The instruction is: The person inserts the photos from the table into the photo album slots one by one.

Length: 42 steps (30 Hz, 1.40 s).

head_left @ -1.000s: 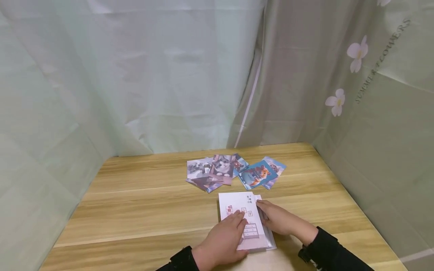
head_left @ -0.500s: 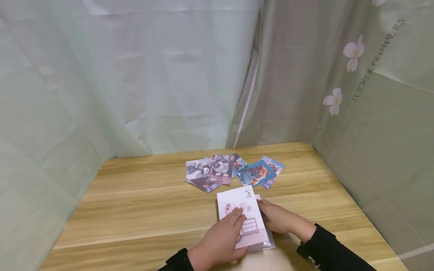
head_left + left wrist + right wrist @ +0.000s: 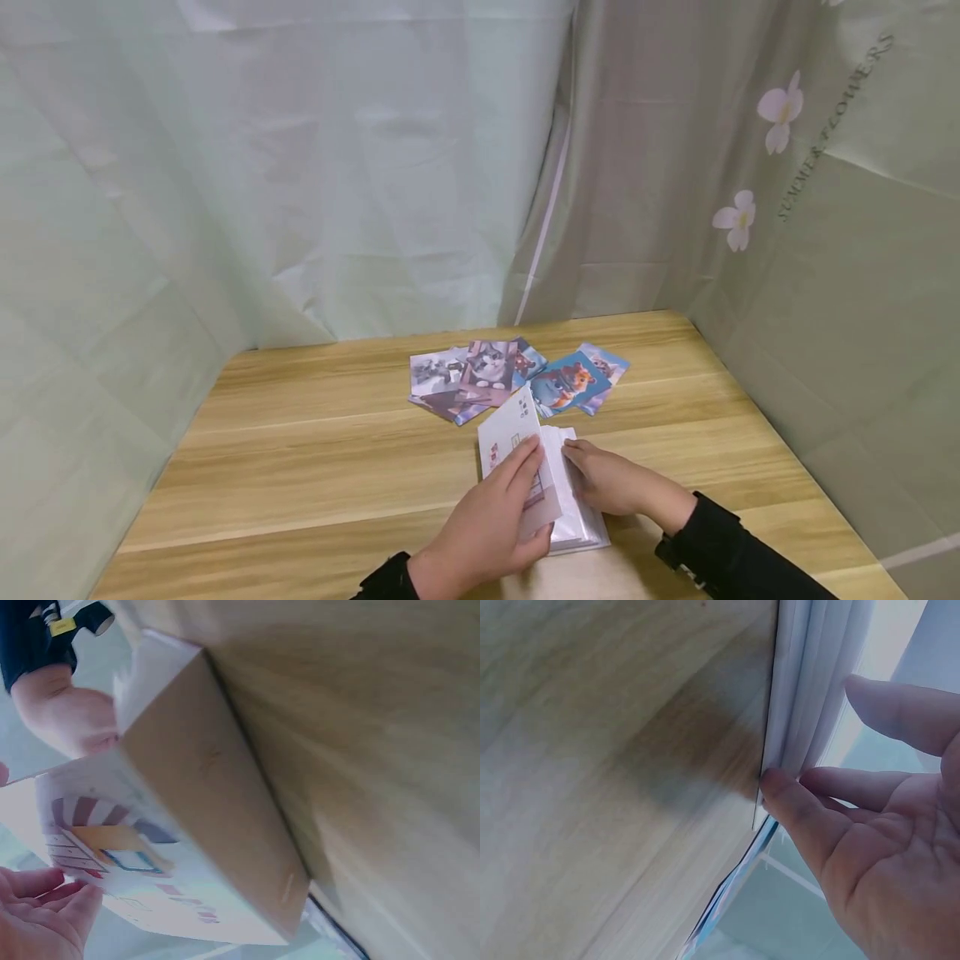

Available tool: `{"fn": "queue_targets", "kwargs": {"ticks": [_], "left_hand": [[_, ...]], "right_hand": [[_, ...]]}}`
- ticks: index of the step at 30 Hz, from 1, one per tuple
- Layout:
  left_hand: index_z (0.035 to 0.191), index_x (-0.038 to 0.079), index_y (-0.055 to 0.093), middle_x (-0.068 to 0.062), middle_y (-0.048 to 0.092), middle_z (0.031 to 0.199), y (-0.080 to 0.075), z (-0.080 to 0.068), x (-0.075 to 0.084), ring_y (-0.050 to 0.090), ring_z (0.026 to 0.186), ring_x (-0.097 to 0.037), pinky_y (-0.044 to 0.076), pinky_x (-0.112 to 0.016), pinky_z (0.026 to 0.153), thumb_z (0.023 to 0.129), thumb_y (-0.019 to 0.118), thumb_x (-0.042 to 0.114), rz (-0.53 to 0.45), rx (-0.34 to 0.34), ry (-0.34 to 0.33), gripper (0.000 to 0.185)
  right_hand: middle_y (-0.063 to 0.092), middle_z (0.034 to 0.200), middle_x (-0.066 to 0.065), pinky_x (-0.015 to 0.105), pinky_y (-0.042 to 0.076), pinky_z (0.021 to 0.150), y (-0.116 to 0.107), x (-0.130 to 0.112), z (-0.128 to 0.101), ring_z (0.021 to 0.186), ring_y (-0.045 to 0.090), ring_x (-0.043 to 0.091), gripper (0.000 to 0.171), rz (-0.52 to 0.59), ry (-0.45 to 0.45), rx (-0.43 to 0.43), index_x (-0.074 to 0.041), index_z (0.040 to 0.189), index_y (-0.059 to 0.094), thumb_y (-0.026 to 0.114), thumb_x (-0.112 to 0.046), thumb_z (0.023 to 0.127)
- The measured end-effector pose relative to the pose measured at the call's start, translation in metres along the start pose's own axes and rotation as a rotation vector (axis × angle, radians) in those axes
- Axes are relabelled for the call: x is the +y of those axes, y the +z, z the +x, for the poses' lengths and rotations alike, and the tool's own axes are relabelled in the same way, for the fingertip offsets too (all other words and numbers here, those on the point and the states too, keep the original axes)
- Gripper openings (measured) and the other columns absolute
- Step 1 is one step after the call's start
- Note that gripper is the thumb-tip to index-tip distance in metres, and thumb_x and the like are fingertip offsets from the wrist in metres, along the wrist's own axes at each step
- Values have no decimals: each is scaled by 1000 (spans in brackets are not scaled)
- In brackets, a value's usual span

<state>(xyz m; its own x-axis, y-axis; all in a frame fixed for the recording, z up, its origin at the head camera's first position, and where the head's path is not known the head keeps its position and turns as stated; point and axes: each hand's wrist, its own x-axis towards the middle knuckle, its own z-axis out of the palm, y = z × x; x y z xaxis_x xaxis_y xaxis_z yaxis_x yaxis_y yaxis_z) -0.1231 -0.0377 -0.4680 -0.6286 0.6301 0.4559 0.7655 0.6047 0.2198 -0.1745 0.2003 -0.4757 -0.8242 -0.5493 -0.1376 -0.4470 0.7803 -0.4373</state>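
Album (image 3: pixel 573 521): lying near the front edge of the desk (image 3: pixel 315 467), between both hands, clear sleeve pages showing under the raised cover
Cover (image 3: pixel 517 450): white, printed with small drawings, lifted at an angle off the pages, hinged on its left side
Left hand (image 3: pixel 491 521): fingers curled over the cover's free edge, gripping it; in the left wrist view, fingertips (image 3: pixel 71 896) against the printed face
Right hand (image 3: pixel 611 482): lying on the album's right part, fingers fairly straight, fingertips (image 3: pixel 780 782) pressed against the edges of the clear pages, nothing pinched
Photo cards (image 3: pixel 495 379): loose overlapping spread of cat pictures, farther back on the desk, just beyond the album, untouched
Sleeves: dark, on both wrists
Curtain (image 3: pixel 817 208): pale green with flower print and lettering, hanging behind and to the right of the desk
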Motion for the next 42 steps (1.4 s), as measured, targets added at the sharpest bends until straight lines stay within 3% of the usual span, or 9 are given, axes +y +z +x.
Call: {"fn": "queue_targets", "kwargs": {"ticks": [8, 13, 23, 28, 35, 42], "left_hand": [[144, -3, 46, -12, 38, 157, -15, -6, -5, 43, 140, -21, 48, -32, 103, 80, 76, 34, -91, 130, -13, 80], [145, -2, 46, -12, 39, 156, -23, -16, -14, 49, 135, -26, 49, -35, 102, 83, 75, 35, -110, 202, 6, 77], [145, -4, 45, -16, 44, 152, -43, -49, -35, 52, 132, -28, 32, -20, 112, 91, 67, 38, -142, 279, 14, 72], [146, -3, 45, -16, 46, 150, -53, -64, -43, 53, 130, -28, 31, -18, 112, 87, 71, 30, -186, 276, -19, 72], [149, 1, 42, -12, 42, 154, -62, -78, -60, 49, 135, -26, 28, -16, 113, 79, 77, 21, -210, 195, -79, 81], [148, 1, 45, -11, 44, 153, -68, -81, -75, 50, 133, -26, 28, -15, 112, 85, 73, 19, -201, 181, -91, 71]], "right_hand": [[41, 146, 34, 53, 38, 110, 3, -1, 4, 134, 46, 44, 62, -8, 10, -19, 17, 140, 44, 71, -4, 88], [40, 148, 33, 53, 38, 110, 5, 0, 5, 135, 44, 44, 62, -17, 28, -30, 16, 141, 43, 71, -7, 90], [35, 152, 31, 53, 36, 111, 2, -2, -1, 138, 40, 44, 64, -4, 56, -74, 14, 145, 39, 69, -10, 93], [34, 153, 32, 54, 35, 111, 1, -4, -3, 139, 39, 44, 65, 11, 60, -70, 14, 145, 38, 69, -9, 93], [34, 153, 31, 54, 34, 112, 1, -4, -1, 139, 39, 44, 65, 22, 80, -63, 14, 145, 38, 70, -9, 93], [33, 154, 30, 54, 34, 112, 2, -3, 0, 139, 39, 44, 65, 36, 80, -69, 13, 146, 38, 69, -9, 93]]}}
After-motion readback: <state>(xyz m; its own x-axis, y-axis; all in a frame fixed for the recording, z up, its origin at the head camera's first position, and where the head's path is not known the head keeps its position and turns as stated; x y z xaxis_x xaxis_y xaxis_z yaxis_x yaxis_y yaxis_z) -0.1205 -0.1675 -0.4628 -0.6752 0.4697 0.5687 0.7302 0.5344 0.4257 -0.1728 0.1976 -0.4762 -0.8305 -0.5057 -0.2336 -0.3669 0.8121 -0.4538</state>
